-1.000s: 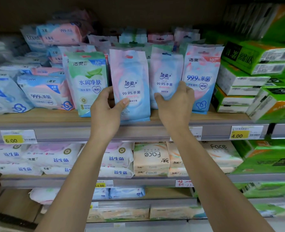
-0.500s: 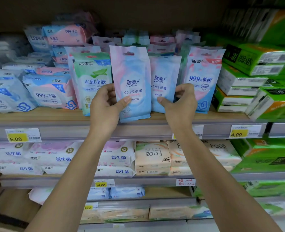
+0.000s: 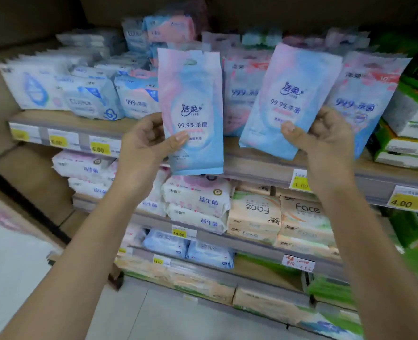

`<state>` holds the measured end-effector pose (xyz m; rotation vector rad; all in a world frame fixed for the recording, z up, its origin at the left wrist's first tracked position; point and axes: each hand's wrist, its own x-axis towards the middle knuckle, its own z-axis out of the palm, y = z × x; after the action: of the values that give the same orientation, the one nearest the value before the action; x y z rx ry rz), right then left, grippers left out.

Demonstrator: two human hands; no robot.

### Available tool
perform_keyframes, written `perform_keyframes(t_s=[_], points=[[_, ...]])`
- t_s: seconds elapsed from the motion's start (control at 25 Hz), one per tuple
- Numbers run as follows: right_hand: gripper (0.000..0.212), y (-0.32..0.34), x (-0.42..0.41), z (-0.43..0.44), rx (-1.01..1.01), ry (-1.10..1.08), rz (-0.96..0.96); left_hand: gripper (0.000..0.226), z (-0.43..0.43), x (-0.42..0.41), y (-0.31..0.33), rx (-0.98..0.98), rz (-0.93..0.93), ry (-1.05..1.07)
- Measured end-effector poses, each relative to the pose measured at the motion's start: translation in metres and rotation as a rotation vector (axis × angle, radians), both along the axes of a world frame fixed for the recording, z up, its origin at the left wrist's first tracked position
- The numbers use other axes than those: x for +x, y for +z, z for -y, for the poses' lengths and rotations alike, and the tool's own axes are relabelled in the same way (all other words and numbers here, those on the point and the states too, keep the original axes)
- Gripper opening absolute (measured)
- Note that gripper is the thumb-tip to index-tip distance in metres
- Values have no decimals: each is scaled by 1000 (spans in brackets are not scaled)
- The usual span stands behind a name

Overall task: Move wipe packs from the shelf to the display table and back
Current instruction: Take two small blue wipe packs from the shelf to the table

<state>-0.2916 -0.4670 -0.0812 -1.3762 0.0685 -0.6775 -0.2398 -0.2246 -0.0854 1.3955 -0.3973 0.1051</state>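
grips one pink-and-blue wipe pack (image 3: 193,94) in the left hand (image 3: 149,146), thumb pressed across the printed front low down, fingers curled behind. holds it upright and clear of the top shelf (image 3: 257,155), bottom edge hanging in front of and below the shelf lip. pinches a second wipe pack (image 3: 291,94) of the same print in the right hand (image 3: 325,141), thumb on the front near the lower edge, other fingers tucked behind. tilts this one, top leaning right, lower corner just over the front of the shelf board; cannot tell whether that corner touches the wood. works with hands apart, each clamped on its own pack, the two packs not touching.

right behind the held ones, sees more standing packs (image 3: 360,99) marked 99.9 in a row on the same shelf, and flat blue-and-white packs (image 3: 90,99) stacked further left. finds yellow price tags (image 3: 401,203) along the shelf lip, one at far right reading 4.00. notes green tissue boxes (image 3: 414,99) at the right end of the top shelf. on the shelf below, sees white packs (image 3: 198,200) with blue lettering and peach packs (image 3: 306,217) marked face, side by side. cannot read the small print near the blurred edges.
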Motion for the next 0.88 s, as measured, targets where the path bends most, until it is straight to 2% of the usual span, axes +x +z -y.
perform_keyframes(t_s=[0.16, 0.36, 0.52, 0.72, 0.88], points=[[37, -38, -24, -30, -20, 314, -106, 26, -46, -73, -46, -1, -131, 213], [41, -111, -67, -96, -107, 690, -330, 22, -96, -194, -110, -5, -350, 542], [42, -156, -109, -172, -185, 999, -509, 36, -137, -301, -146, -84, -510, 821], [55, -176, -175, -303, -342, 1366, -562, 39, -192, -435, -170, -237, -581, 1191], [46, -186, -248, -422, -456, 1635, -541, 26, -238, -538, -186, -402, -595, 1491]])
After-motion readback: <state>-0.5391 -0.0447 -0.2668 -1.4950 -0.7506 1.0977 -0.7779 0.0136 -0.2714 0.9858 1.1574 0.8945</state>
